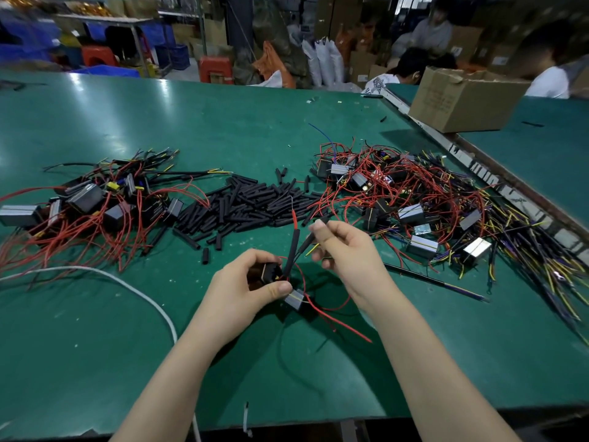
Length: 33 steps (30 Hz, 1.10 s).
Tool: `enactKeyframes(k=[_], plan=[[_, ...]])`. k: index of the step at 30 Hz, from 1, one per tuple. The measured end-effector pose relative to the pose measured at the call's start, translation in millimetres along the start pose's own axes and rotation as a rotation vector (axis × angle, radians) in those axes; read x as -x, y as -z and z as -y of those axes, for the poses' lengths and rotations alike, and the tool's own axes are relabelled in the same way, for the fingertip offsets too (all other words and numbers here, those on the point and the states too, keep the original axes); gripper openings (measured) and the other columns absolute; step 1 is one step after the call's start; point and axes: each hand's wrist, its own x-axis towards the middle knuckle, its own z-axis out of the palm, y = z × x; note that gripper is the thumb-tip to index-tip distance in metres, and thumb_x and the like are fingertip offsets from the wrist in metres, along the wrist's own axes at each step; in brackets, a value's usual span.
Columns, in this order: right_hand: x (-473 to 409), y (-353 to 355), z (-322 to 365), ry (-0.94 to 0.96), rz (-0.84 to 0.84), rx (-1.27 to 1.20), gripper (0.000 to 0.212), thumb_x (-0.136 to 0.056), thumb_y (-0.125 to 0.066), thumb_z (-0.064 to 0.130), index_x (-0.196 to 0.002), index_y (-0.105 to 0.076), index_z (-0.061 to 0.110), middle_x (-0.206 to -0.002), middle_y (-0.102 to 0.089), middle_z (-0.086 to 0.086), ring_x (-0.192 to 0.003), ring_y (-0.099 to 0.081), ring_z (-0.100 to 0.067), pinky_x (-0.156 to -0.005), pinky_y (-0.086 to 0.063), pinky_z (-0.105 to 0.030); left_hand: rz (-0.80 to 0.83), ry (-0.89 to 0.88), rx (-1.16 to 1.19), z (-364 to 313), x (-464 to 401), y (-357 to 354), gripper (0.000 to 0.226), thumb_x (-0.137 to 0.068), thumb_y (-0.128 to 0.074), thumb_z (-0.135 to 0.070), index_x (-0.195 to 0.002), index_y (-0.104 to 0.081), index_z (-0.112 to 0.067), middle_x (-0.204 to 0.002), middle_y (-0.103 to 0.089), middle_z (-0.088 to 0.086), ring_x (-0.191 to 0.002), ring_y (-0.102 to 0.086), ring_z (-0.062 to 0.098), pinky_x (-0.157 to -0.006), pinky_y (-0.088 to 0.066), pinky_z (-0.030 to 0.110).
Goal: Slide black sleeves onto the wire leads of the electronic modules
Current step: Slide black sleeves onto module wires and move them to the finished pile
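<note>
holding a small black box-shaped electronic module in the left hand, thumb pressed on its near edge, fingers curled round the far side. a second grey-faced module hangs just below the thumb, w/ thin red wire leads trailing toward the near edge of the green worktop.

right hand pinches a short black tubular sleeve btwn thumb and forefinger, other fingers loosely curled. the sleeve sits on a dark lead w/ yellow showing lower down; can't tell how far on it is. beside it another black sleeve stands on a red lead, red tip poking out the top.

risks, as i judge them:
- fine strands at the lead end could fan or fold back if the sleeve is pushed skewed, jamming the bore.
- left grip is on the module body, not the lead, so a hard push could bend the wire at its root or tug the module loose.
- the dangling grey module may swing and snag the loose red leads, pulling the sleeve already on back off.
- right pinch is near the sleeve's top end; soft tube could buckle instead of sliding.

loose black sleeve pile lies mid-worktop, tangled unsleeved modules heap to the right, sleeved modules heap to the left, all well apart from the hands.
</note>
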Motion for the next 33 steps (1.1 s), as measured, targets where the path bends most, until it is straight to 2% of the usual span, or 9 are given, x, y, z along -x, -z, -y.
enactKeyframes(k=[5,7,11,15,18,22,26,30,33], plan=[[2,-5,3,0.005,0.06,-0.115,0.017,-0.091,-0.061,0.032,-0.088,-0.064,0.015,-0.064,-0.055,0.011,-0.053,-0.051,-0.006,-0.052,-0.039,-0.018,-0.015,0.028,0.085,3,-1,0,0.034,-0.07,-0.082,-0.008,-0.087,-0.063,-0.031,-0.087,-0.072,-0.009,-0.081,-0.068,0.008,-0.084,-0.054,0.03],[5,-8,3,0.022,0.115,-0.006,0.015,-0.093,-0.06,0.03,-0.087,-0.064,0.016,-0.061,-0.056,0.011,-0.051,-0.05,-0.005,-0.054,-0.041,-0.017,-0.037,0.009,0.073,4,-1,-3,0.036,-0.069,-0.082,-0.005,-0.086,-0.06,-0.028,-0.092,-0.071,-0.011,-0.084,-0.068,0.008,-0.086,-0.053,0.03],[11,-15,-1,0.137,0.24,0.247,0.009,-0.094,-0.059,0.025,-0.086,-0.062,0.025,-0.072,-0.06,0.01,-0.061,-0.053,-0.005,-0.066,-0.048,-0.027,-0.06,-0.017,-0.044,2,0,-3,0.036,-0.067,-0.085,-0.018,-0.085,-0.058,-0.034,-0.085,-0.069,-0.015,-0.072,-0.062,0.001,-0.071,-0.046,0.014],[13,-10,3,0.268,0.22,0.427,0.012,-0.092,-0.063,0.025,-0.084,-0.059,0.033,-0.078,-0.06,0.016,-0.074,-0.054,0.005,-0.073,-0.042,-0.018,-0.043,-0.103,-0.109,1,2,-4,0.032,-0.072,-0.08,-0.026,-0.09,-0.056,-0.038,-0.102,-0.061,-0.014,-0.092,-0.06,0.0,-0.082,-0.044,0.012],[15,-5,6,0.325,0.235,0.462,0.014,-0.088,-0.067,0.021,-0.084,-0.061,0.033,-0.089,-0.061,0.009,-0.087,-0.056,-0.002,-0.078,-0.04,-0.015,-0.041,-0.115,-0.078,-2,5,-5,0.031,-0.073,-0.069,-0.051,-0.1,-0.056,-0.041,-0.107,-0.05,-0.017,-0.098,-0.056,-0.003,-0.083,-0.045,0.015],[17,-5,8,0.264,0.304,0.461,0.012,-0.088,-0.068,0.023,-0.084,-0.061,0.032,-0.084,-0.061,0.011,-0.079,-0.054,0.001,-0.071,-0.036,-0.011,-0.16,-0.18,-0.134,-7,4,-6,0.04,-0.072,-0.052,-0.063,-0.106,-0.057,-0.041,-0.108,-0.046,-0.016,-0.1,-0.046,-0.008,-0.084,-0.034,0.003],[17,-7,7,0.271,0.255,0.493,0.019,-0.088,-0.067,0.025,-0.079,-0.056,0.037,-0.078,-0.061,0.018,-0.075,-0.054,0.01,-0.071,-0.039,-0.009,-0.138,-0.216,-0.137,-11,1,-12,0.034,-0.082,-0.055,-0.063,-0.105,-0.06,-0.038,-0.11,-0.052,-0.012,-0.112,-0.046,0.007,-0.098,-0.034,0.022],[19,-10,6,0.278,0.244,0.493,0.015,-0.088,-0.067,0.024,-0.079,-0.056,0.029,-0.076,-0.061,0.015,-0.07,-0.053,0.006,-0.069,-0.039,-0.012,-0.219,-0.168,0.081,-23,-6,-18,0.018,-0.086,-0.048,-0.061,-0.095,-0.055,-0.048,-0.109,-0.058,-0.019,-0.105,-0.052,-0.01,-0.09,-0.039,0.016],[19,-11,6,0.291,0.245,0.496,0.011,-0.087,-0.069,0.021,-0.081,-0.06,0.024,-0.076,-0.062,0.015,-0.067,-0.052,0.008,-0.065,-0.036,-0.009,-0.195,-0.141,0.204,-30,-15,-21,0.023,-0.085,-0.05,-0.06,-0.093,-0.063,-0.042,-0.098,-0.068,-0.012,-0.095,-0.061,0.001,-0.085,-0.048,0.027]])
